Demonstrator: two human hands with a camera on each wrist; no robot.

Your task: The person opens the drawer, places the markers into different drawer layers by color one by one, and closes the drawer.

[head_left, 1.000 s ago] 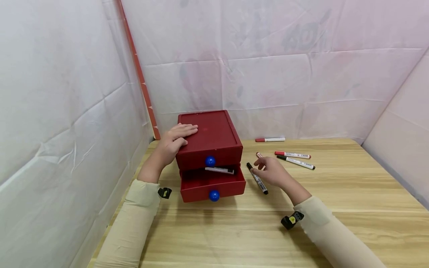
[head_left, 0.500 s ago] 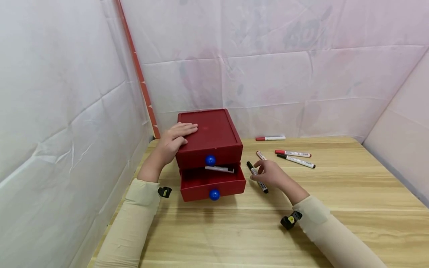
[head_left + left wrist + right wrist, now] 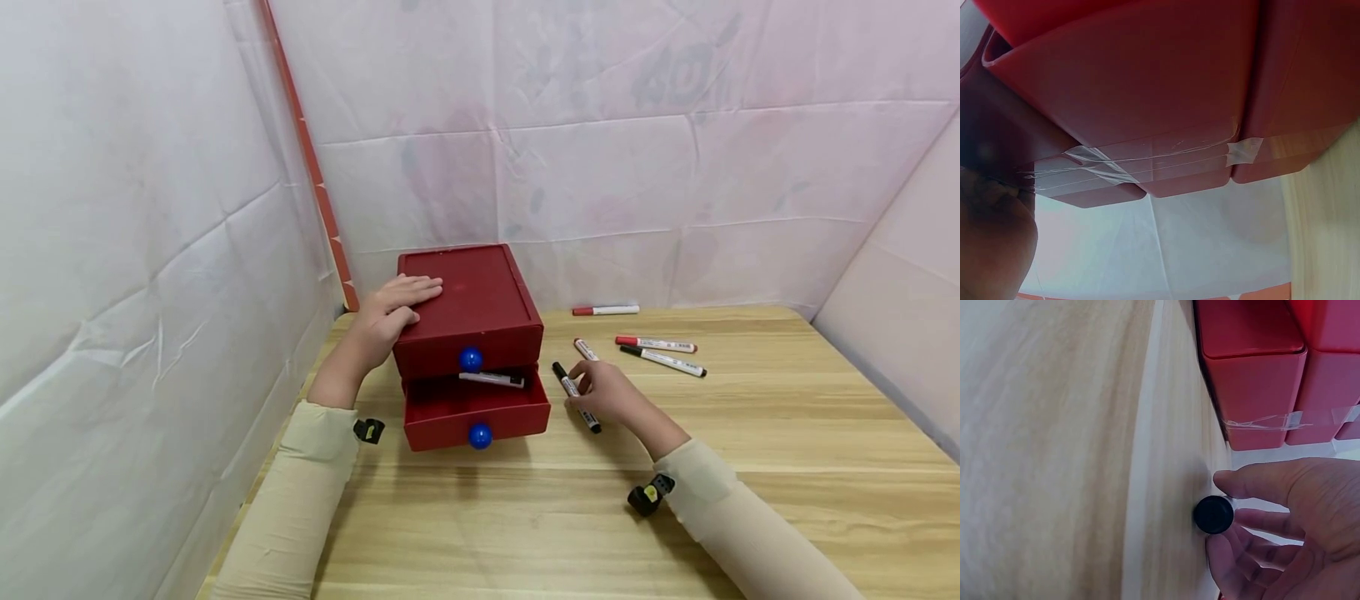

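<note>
The black-capped marker (image 3: 576,397) is lain on the tabletop (image 3: 750,467) just to the right of the red drawer box (image 3: 468,312), and it is covered at mid-length by the right hand (image 3: 606,392), whose curled thumb and fingers are closed about it in the wrist view. The left hand (image 3: 390,315) is laid with relaxed fingers on the box's top left edge. Another marker (image 3: 491,380) is seen inside the open lower drawer (image 3: 472,412).

black-capped marker (image 3: 576,397), white barrel, flat on table, w/ fingers (image 3: 581,377) on it (beside red drawer box (image 3: 468,333))
</note>
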